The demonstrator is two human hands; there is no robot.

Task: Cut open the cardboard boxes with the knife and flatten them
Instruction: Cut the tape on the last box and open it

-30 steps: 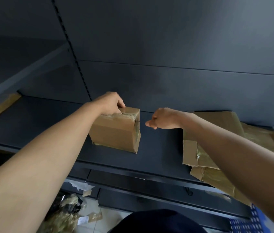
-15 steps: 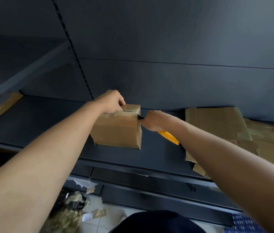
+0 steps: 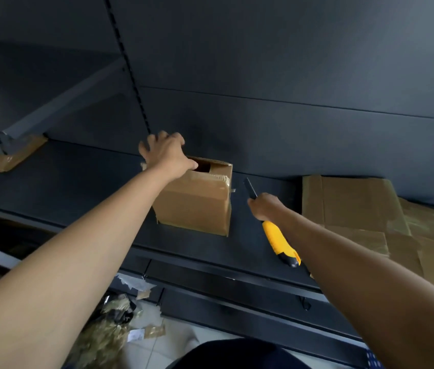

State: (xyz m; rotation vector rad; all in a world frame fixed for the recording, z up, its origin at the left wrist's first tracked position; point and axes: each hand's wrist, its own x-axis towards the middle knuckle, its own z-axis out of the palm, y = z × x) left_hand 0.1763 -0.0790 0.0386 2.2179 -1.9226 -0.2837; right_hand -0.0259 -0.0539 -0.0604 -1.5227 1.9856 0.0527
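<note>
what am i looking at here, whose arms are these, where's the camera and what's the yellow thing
No machine here: a person works with bare hands, and the picture comes from a camera worn on their head, looking forward and down. The left hand rests on a small cardboard box, its top partly open, standing on a dark shelf. The right hand grips a yellow utility knife, blade clear of the box. Flattened cardboard lies to the right.
</note>
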